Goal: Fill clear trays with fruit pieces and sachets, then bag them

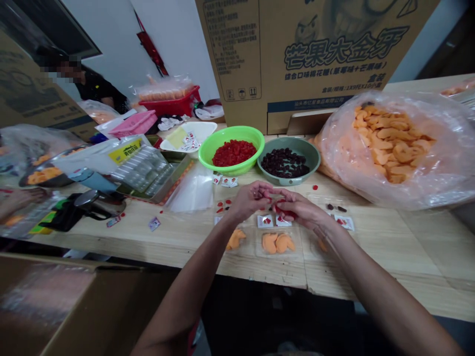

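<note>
My right hand (302, 210) is curled around a small handful of red pieces (285, 207), which look like candied fruit. Its fingertips meet those of my left hand (250, 200), whose fingers are pinched together; what they hold, if anything, is too small to make out. Below both hands lies a clear plastic tray (260, 249) with orange gummy-like pieces (278, 243) in its near part. Behind them are small white printed sachets (264, 221). A similar tray to the left holds orange pieces (236, 239), and another on the right is partly covered by my right forearm.
Behind my hands stand a green bowl (206, 160) of red pieces and a grey-green bowl (315, 157) of dark pieces. A large plastic bag (334, 143) of orange pieces sits right. Tall cartons (241, 59) rise behind. A person (100, 89) is at the far left.
</note>
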Action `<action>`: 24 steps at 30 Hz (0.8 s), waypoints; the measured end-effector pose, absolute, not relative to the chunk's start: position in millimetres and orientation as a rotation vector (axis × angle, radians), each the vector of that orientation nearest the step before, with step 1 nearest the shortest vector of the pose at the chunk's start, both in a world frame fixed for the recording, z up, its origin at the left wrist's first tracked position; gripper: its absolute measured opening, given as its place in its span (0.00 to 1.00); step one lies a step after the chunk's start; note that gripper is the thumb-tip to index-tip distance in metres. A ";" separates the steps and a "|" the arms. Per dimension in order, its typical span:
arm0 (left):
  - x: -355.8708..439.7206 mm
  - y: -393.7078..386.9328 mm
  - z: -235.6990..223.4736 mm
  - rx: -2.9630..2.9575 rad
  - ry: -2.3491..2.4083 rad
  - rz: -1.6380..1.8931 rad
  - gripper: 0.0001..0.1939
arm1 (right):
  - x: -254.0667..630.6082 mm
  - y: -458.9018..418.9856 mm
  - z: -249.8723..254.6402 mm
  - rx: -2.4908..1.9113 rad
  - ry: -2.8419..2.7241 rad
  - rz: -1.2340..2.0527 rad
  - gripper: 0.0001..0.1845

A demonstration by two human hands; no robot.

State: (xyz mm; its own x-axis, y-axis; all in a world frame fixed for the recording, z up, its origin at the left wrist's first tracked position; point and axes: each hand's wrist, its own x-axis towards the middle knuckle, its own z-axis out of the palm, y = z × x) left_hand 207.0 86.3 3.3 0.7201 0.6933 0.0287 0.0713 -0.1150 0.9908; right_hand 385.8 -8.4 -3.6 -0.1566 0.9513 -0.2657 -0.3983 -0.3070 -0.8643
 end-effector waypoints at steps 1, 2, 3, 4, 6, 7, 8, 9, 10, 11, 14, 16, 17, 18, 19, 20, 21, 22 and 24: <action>205.5 91.2 -0.4 1.662 0.678 0.628 0.19 | 389.0 -7.4 -3.6 -1.034 -0.721 1.684 0.27; 204.3 96.0 -4.8 1.742 0.737 0.644 0.18 | 392.4 -6.4 -3.8 -1.043 -0.640 1.699 0.23; 203.6 100.3 -9.7 1.851 0.791 0.632 0.18 | 395.9 -5.7 -4.1 -1.058 -0.551 1.713 0.17; 203.3 103.7 -14.6 1.971 0.833 0.595 0.17 | 399.1 -5.5 -4.5 -1.070 -0.465 1.722 0.13; 203.8 107.0 -23.7 2.203 0.874 0.479 0.17 | 404.0 -6.5 -5.2 -1.081 -0.330 1.715 0.11; 204.5 106.7 -27.4 2.305 0.883 0.429 0.18 | 405.5 -7.7 -5.4 -1.083 -0.288 1.705 0.12; 205.3 105.3 -30.4 2.398 0.893 0.387 0.19 | 406.3 -9.2 -5.6 -1.087 -0.262 1.692 0.14; 206.0 103.1 -32.5 2.478 0.908 0.355 0.19 | 406.4 -10.7 -5.6 -1.098 -0.246 1.681 0.16; 206.7 100.4 -33.7 2.543 0.927 0.340 0.19 | 406.0 -12.1 -5.6 -1.113 -0.238 1.676 0.17; 207.3 97.5 -34.0 2.587 0.943 0.345 0.19 | 405.1 -13.1 -5.5 -1.127 -0.234 1.674 0.18; 208.2 91.5 -29.6 2.567 1.026 0.479 0.19 | 401.4 -13.5 -5.1 -1.137 -0.249 1.689 0.18; 207.8 91.5 -24.4 2.515 1.132 0.550 0.18 | 399.3 -12.2 -5.1 -1.135 -0.269 1.701 0.16; 207.4 92.7 -22.0 2.510 1.189 0.525 0.17 | 398.6 -11.4 -5.3 -1.137 -0.286 1.706 0.14; 206.8 94.3 -20.2 2.520 1.237 0.457 0.15 | 398.1 -10.6 -5.7 -1.138 -0.306 1.706 0.13; 206.1 96.1 -19.1 2.538 1.266 0.368 0.13 | 397.9 -10.0 -6.4 -1.141 -0.330 1.701 0.11; 205.4 97.8 -18.8 2.555 1.274 0.278 0.11 | 397.7 -9.5 -7.5 -1.145 -0.359 1.691 0.09; 204.8 99.3 -19.2 2.565 1.267 0.209 0.10 | 397.6 -9.1 -8.9 -1.151 -0.391 1.679 0.08; 204.3 100.4 -20.0 2.571 1.254 0.167 0.10 | 397.3 -8.9 -10.7 -1.162 -0.428 1.668 0.06; 203.7 101.2 -22.4 2.575 1.230 0.150 0.11 | 396.2 -8.6 -14.8 -1.192 -0.513 1.648 0.03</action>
